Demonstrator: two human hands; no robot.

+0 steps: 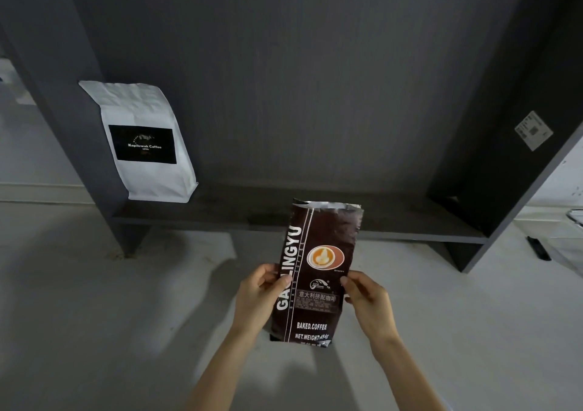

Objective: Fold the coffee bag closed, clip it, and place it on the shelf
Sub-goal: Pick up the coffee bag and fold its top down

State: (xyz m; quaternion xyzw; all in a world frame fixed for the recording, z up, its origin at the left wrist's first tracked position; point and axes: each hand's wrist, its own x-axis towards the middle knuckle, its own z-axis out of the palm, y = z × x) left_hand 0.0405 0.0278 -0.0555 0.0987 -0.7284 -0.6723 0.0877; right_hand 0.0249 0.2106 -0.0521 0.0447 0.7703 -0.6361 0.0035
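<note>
A dark brown foil coffee bag [318, 253] with white lettering and an orange cup logo is held upright in front of me, above the pale floor. Its top edge stands unfolded and shows silver foil. My left hand [258, 297] grips the bag's left edge at mid-height. My right hand [369, 303] pinches the right edge at the same height. Behind the bag runs the low dark grey shelf [284, 215]. No clip is in view.
A white coffee bag [145, 139] with a black label stands at the shelf's left end, leaning on the side panel. The shelf unit's right side panel [511, 158] carries a paper sticker. A small black object [538, 248] lies on the floor at right.
</note>
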